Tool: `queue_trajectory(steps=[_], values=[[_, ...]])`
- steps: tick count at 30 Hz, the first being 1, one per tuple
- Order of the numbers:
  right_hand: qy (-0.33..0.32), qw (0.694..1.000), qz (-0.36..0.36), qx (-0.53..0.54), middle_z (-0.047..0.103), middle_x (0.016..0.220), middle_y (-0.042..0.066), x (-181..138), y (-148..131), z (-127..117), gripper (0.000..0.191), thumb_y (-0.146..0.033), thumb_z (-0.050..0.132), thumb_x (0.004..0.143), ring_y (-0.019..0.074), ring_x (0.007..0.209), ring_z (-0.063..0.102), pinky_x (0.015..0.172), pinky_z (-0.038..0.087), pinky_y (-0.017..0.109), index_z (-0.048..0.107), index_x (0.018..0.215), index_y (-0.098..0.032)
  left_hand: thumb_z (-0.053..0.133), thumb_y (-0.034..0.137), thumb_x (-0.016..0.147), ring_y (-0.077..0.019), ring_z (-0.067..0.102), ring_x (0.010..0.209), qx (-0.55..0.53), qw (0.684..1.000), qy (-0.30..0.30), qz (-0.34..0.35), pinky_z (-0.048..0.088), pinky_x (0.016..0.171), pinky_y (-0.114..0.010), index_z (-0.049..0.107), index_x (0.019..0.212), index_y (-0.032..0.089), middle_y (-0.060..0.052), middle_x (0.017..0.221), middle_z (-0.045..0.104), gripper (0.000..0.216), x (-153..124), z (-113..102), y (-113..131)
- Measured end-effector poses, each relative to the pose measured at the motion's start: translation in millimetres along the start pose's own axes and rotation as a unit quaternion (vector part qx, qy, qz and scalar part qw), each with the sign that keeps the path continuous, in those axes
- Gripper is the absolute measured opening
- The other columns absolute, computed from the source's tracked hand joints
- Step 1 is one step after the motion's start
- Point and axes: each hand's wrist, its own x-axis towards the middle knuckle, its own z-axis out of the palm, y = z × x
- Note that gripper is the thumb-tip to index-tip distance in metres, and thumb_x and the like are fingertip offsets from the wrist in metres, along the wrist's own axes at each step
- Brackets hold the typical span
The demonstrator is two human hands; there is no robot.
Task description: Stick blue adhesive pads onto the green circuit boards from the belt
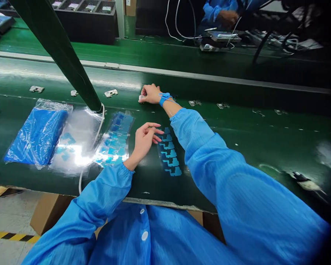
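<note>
My right hand [151,94], with a blue strap [164,98] on its wrist, reaches to the far strip of the green bench. Its thumb and fingers pinch a small whitish metal part [141,98], mostly covered by the fingers. Nearer to me, my left hand [145,140] hovers with loosely spread fingers and nothing visible in them. Its fingertips are at the upper left edge of a clear sheet with a column of blue die-cut film pieces [169,154]. Left of that hand lies another sheet of blue film pieces [117,138].
Similar metal parts [111,93] are spaced along the far strip. A slanted green post [68,66] and a white cable [101,125] stand left, near a bagged blue stack [38,134] and clear plastic sheets [77,143]. Across the bench, another person's hand [228,17] works near cables.
</note>
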Motion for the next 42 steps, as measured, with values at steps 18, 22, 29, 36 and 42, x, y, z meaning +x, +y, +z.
queue_trajectory(steps=[18,22,29,36,42], values=[[0.103,0.979,-0.065,0.166,0.072,0.140,0.016,-289.3,27.8,7.9,0.055,-0.058,0.070,0.104,0.0322,0.121,0.063,0.111,0.051,0.055,0.068,0.141,-0.018,0.074,0.057,0.108,-0.0178,0.082,0.107,-0.063,0.989,0.017,0.130,0.062,0.102,-0.029,0.064,0.153,0.018,-0.013,0.133,0.081,0.060,-0.8,2.9,-12.2],[0.015,0.987,-0.138,0.081,0.068,0.154,0.014,-340.1,50.4,1.6,0.052,-0.061,0.065,0.112,0.0336,0.137,0.059,0.120,0.045,0.057,0.071,0.146,-0.021,0.077,0.052,0.105,-0.0156,0.080,0.084,-0.017,0.996,-0.072,0.058,0.064,0.087,-0.027,0.053,0.162,0.019,-0.010,0.110,0.084,0.070,-3.9,2.7,-8.2],[-0.008,0.982,-0.173,-0.074,0.053,0.174,0.011,-374.0,49.9,42.6,0.063,-0.066,0.054,0.115,0.0380,0.163,0.042,0.122,0.036,0.061,0.063,0.165,-0.029,0.079,0.054,0.102,-0.0166,0.082,0.086,0.037,0.981,-0.188,-0.037,0.068,0.087,-0.027,0.059,0.152,0.013,-0.013,0.107,0.083,0.068,-11.0,18.1,-30.9],[-0.027,0.972,-0.183,-0.143,0.046,0.180,0.004,-361.8,47.9,45.7,0.059,-0.064,0.045,0.119,0.0277,0.159,0.045,0.116,0.036,0.050,0.062,0.166,-0.032,0.082,0.062,0.099,-0.0249,0.084,0.104,0.122,0.982,-0.139,-0.037,0.067,0.114,-0.048,0.073,0.140,0.031,-0.003,0.110,0.086,0.052,-9.5,13.1,-34.4],[0.010,0.966,-0.180,-0.186,0.051,0.176,-0.003,-359.9,40.8,40.9,0.053,-0.060,0.051,0.118,0.0218,0.154,0.049,0.112,0.039,0.042,0.065,0.164,-0.036,0.098,0.077,0.074,-0.0251,0.083,0.108,0.150,0.979,-0.103,-0.092,0.055,0.130,-0.052,0.078,0.127,0.040,0.006,0.105,0.086,0.068,-11.2,19.8,-19.1]])
